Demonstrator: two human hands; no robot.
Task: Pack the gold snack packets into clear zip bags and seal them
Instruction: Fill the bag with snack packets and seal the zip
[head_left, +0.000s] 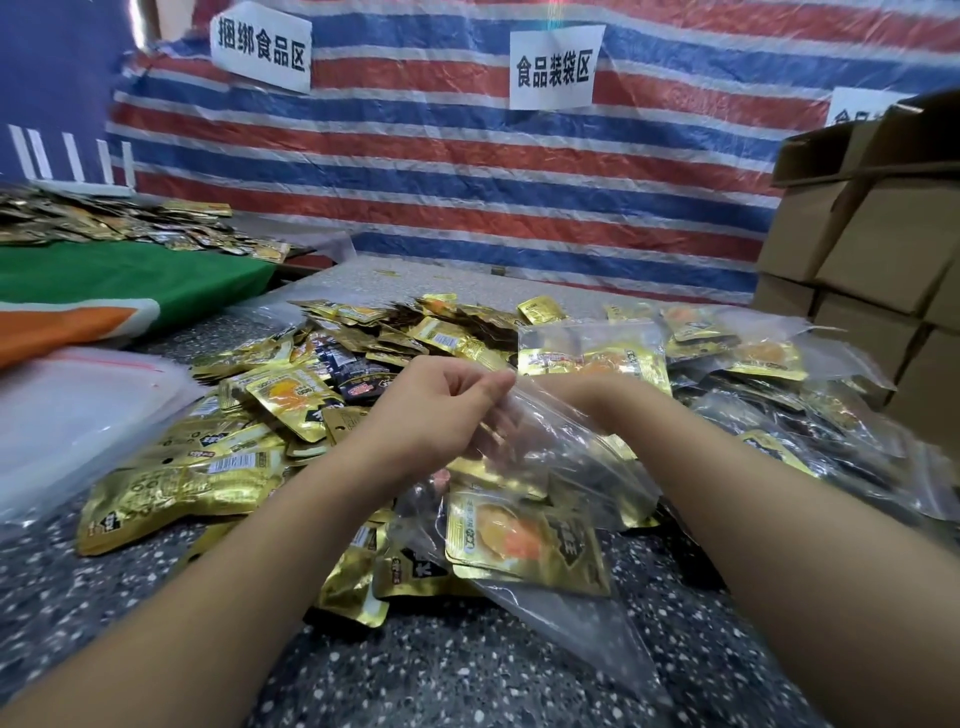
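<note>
Left hand pinched the top edge of the clear zip bag, a tight grip; the right hand sat behind the plastic (its grip impossible to judge). Inside the bag lay a gold packet, above the heap of gold packets on the speckled counter.

Both hands meet ahead: left fingers curled, right hidden.

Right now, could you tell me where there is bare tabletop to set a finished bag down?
Bare speckled table lies nearest, between the forearms, and beyond the loose gold packets toward the striped tarp. The middle is crowded; filled bags cover the right.
</note>
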